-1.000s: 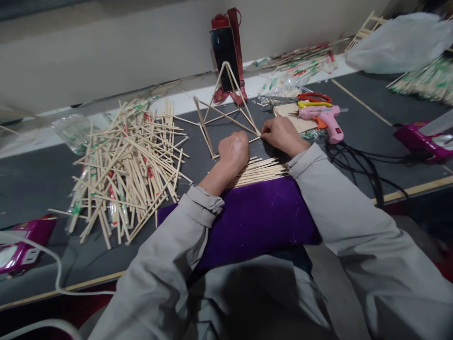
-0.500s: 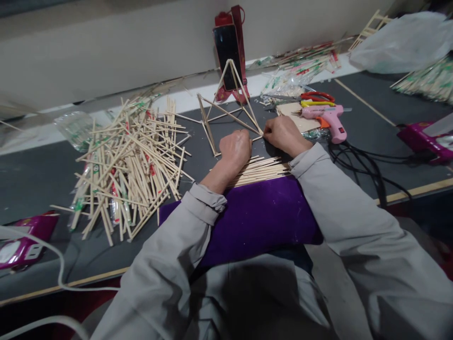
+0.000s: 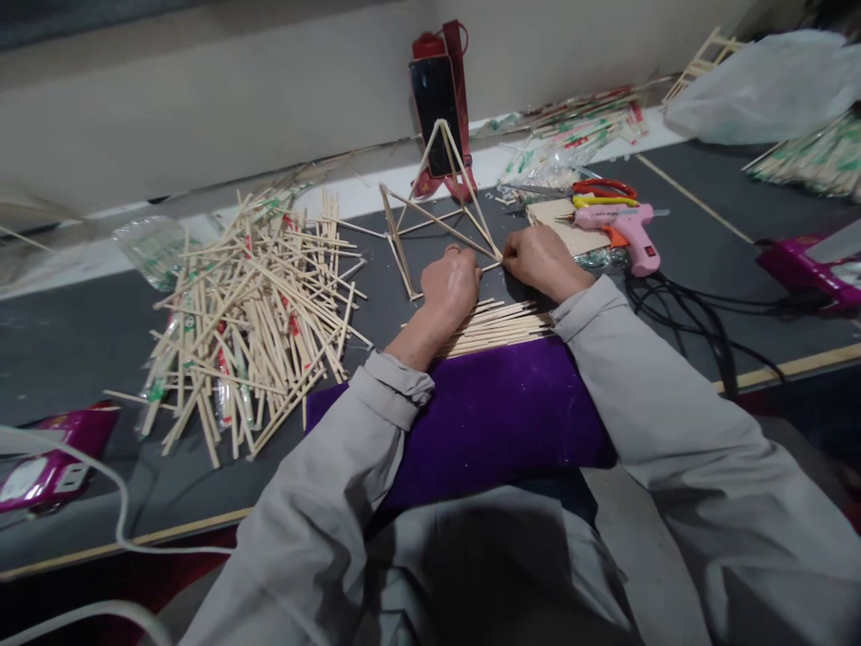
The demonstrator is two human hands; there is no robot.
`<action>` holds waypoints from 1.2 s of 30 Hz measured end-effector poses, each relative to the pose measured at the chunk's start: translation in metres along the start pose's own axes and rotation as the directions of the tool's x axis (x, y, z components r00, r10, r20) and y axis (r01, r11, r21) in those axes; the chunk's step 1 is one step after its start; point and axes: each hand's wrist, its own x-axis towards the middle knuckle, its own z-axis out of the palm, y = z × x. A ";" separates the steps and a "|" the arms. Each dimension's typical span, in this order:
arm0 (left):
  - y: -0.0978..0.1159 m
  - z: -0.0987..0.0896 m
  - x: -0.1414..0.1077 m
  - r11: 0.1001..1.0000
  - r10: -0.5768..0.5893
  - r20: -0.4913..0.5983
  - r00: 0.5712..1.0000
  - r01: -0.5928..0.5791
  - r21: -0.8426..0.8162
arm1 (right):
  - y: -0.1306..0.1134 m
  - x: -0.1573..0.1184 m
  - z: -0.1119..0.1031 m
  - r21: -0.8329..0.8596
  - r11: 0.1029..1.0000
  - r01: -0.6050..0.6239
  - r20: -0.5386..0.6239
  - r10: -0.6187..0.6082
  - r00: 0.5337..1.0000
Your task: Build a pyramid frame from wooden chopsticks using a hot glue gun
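Note:
A frame of joined wooden sticks (image 3: pixel 430 218), with a pointed top, stands on the dark table in front of me. My left hand (image 3: pixel 452 283) is closed around a stick at the frame's near side; a short length of it shows past the fingers. At the near right corner, my right hand (image 3: pixel 540 257) pinches the joint where the frame's sticks meet. Just below my hands lies a row of loose sticks (image 3: pixel 501 327), beside a purple cloth (image 3: pixel 498 422). My fingers hide part of the near stick.
A large heap of chopsticks (image 3: pixel 262 314), some still in wrappers, covers the left. Right of my hands lie a pink glue gun (image 3: pixel 622 224), red-handled scissors (image 3: pixel 604 188) and black cables (image 3: pixel 700 314). A phone (image 3: pixel 436 117) leans against a red bottle (image 3: pixel 429 45) behind the frame.
Both hands keep their hold at the frame's near side. The whole view has shifted slightly; nothing else has visibly moved.

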 end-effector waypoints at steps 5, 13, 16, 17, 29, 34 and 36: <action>-0.001 0.001 -0.002 1.000 0.012 -0.016 1.000 -0.011 0.018 | -0.001 -0.001 0.000 0.004 1.000 -0.010 -0.001 0.010 1.000; -0.003 0.002 -0.006 0.999 0.024 -0.009 1.000 -0.023 0.030 | -0.002 -0.003 0.001 0.006 1.000 -0.011 0.017 0.011 1.000; -0.004 0.002 -0.007 0.999 0.033 -0.010 0.999 -0.032 0.024 | -0.001 -0.004 0.003 0.002 1.000 0.005 0.010 -0.005 1.000; -0.005 0.001 -0.007 0.999 0.035 -0.009 0.999 -0.035 0.025 | -0.001 -0.004 0.003 0.000 1.000 0.013 0.010 -0.013 1.000; -0.009 -0.003 -0.012 0.999 0.040 0.019 0.999 -0.041 0.032 | 0.001 -0.003 0.007 -0.033 0.998 0.061 0.035 -0.060 0.998; -0.009 -0.002 -0.012 0.999 0.036 0.022 0.999 -0.036 0.016 | 0.003 0.000 0.008 -0.020 0.998 0.062 0.051 -0.061 0.997; -0.008 -0.002 -0.012 0.999 0.035 0.024 0.999 -0.035 0.008 | 0.002 -0.001 0.008 -0.026 0.998 0.053 0.045 -0.052 0.998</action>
